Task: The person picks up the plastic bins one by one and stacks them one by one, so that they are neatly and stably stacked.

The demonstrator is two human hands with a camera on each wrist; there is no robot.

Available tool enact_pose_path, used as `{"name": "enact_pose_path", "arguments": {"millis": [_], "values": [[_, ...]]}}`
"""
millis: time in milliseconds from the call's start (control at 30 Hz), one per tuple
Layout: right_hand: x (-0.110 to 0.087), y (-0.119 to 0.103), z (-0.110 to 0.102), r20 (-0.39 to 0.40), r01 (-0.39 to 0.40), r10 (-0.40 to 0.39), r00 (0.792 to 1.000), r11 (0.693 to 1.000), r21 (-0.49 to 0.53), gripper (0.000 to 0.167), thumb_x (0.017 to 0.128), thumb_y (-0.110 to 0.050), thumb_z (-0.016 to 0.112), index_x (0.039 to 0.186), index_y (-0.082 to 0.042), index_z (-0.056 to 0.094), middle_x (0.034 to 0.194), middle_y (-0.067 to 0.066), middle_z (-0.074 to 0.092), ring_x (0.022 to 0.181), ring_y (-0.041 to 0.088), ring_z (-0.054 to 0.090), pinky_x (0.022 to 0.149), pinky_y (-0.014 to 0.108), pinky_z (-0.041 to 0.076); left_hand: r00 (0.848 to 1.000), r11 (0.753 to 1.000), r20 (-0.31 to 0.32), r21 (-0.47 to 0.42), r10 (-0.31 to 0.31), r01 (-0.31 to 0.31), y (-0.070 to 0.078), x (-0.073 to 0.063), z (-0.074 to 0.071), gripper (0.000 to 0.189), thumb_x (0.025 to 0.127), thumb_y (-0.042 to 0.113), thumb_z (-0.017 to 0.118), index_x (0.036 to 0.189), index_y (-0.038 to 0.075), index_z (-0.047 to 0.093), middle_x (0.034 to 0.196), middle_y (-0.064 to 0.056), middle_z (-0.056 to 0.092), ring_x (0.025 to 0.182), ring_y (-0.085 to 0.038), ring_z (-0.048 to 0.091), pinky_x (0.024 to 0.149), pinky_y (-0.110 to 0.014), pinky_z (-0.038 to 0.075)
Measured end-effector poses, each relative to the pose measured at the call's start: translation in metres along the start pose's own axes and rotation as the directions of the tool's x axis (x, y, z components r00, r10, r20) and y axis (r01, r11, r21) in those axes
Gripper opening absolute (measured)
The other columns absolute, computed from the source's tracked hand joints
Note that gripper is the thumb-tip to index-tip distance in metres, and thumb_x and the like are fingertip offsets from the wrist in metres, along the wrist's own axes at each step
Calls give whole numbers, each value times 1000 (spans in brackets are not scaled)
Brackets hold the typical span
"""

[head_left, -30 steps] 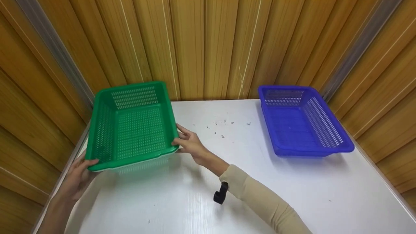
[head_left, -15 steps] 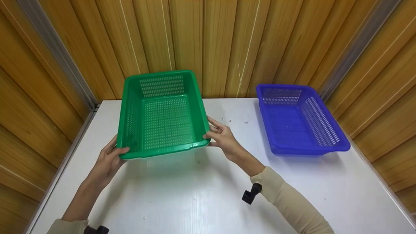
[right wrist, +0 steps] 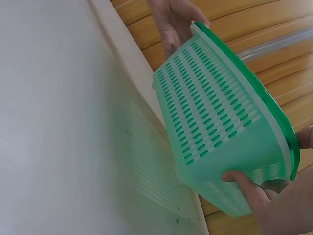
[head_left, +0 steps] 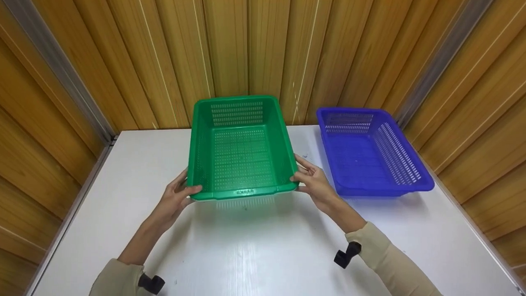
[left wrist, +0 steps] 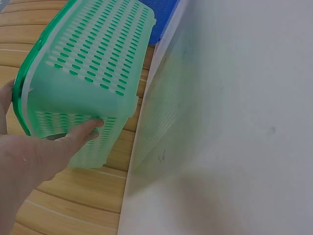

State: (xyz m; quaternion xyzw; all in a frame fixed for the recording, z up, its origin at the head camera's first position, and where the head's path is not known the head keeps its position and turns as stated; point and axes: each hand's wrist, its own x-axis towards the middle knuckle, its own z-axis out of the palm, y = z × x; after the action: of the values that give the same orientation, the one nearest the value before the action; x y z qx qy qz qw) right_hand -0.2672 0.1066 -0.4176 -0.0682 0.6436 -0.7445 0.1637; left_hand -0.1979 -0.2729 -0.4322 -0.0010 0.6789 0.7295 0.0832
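A green perforated plastic basket [head_left: 242,160] is held above the table between both hands, its near rim lower in the head view. Its outside is a pale, whitish-green layer with slots and a white rim under the green one, as the left wrist view shows on the basket wall [left wrist: 98,58]. My left hand [head_left: 174,201] grips the near left corner, thumb over the rim and fingers against the outer wall. At the near right corner, my right hand [head_left: 316,185] holds it the same way. Only the bare green bottom shows inside.
To the right, a blue-purple perforated basket [head_left: 361,160] stands on the white table [head_left: 246,255], close to the right hand. Wood-patterned panels [head_left: 230,49] wall in the back and both sides. Each sleeve cuff carries a black wrist mount [head_left: 347,255].
Both hands have carried the green basket from the left rightward to the middle, turning it straighter. The blue-purple basket stays on the table.
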Motion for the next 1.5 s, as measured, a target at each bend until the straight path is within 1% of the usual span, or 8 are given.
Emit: {"name": "enact_pose_path", "arguments": {"millis": [167,467,700,900,1133,1300,1400,1500], "values": [[-5,7,-22,-19,-16,16,1000,1000,4,80,89,1,58,162,-13,29,161,17,41,131,26,60,87,34,61,999,1000,31,-4,-15,15,-12,15,14,82,99,16,64,165,20,17,167,-12,26,151,-34,34,114,-40,47],[-5,21,-47,-45,-42,42,998,999,8,78,90,3,56,162,-9,28,162,20,37,123,25,65,86,32,62,997,997,59,-45,-56,59,-28,34,31,85,98,17,66,166,17,15,168,-14,24,151,-36,36,115,-45,45],[-5,32,-53,-52,-70,71,996,997,23,76,91,2,55,162,-10,29,162,19,39,122,26,64,88,34,61,994,995,59,-47,-91,93,-32,38,35,84,99,14,64,166,17,14,167,-16,25,151,-37,36,115,-48,44],[-6,30,-57,-1,-84,84,996,996,41,78,93,2,60,163,-12,27,164,17,36,135,32,57,90,32,60,994,993,78,89,-80,73,-30,37,29,86,99,25,67,166,17,14,166,-17,29,149,-36,40,113,-45,47],[-12,20,-57,49,-69,74,996,993,-99,77,99,-10,64,164,-10,22,164,22,34,143,33,50,103,37,56,994,976,94,214,-50,29,-27,34,25,85,101,35,64,166,20,12,168,-14,27,151,-35,37,118,-53,41],[-18,13,-61,58,-58,66,996,990,-125,73,100,-11,65,162,-7,26,162,24,36,137,27,57,109,48,50,999,956,44,293,8,-21,-24,34,27,89,99,37,66,166,22,9,173,-8,16,160,-36,15,124,-65,21],[-23,8,-68,71,-43,52,996,991,-126,71,100,-9,65,160,-3,28,162,24,36,131,20,61,109,45,50,999,935,4,350,51,-49,-18,35,30,92,98,35,69,166,21,10,174,-7,9,161,-34,5,126,-60,18],[-29,1,-78,92,-21,33,995,991,-135,66,102,-8,61,159,1,29,162,23,36,132,16,61,110,38,50,993,913,-27,397,113,-93,-10,34,38,91,97,32,71,166,19,13,174,-7,8,161,-33,6,128,-52,20]]}}
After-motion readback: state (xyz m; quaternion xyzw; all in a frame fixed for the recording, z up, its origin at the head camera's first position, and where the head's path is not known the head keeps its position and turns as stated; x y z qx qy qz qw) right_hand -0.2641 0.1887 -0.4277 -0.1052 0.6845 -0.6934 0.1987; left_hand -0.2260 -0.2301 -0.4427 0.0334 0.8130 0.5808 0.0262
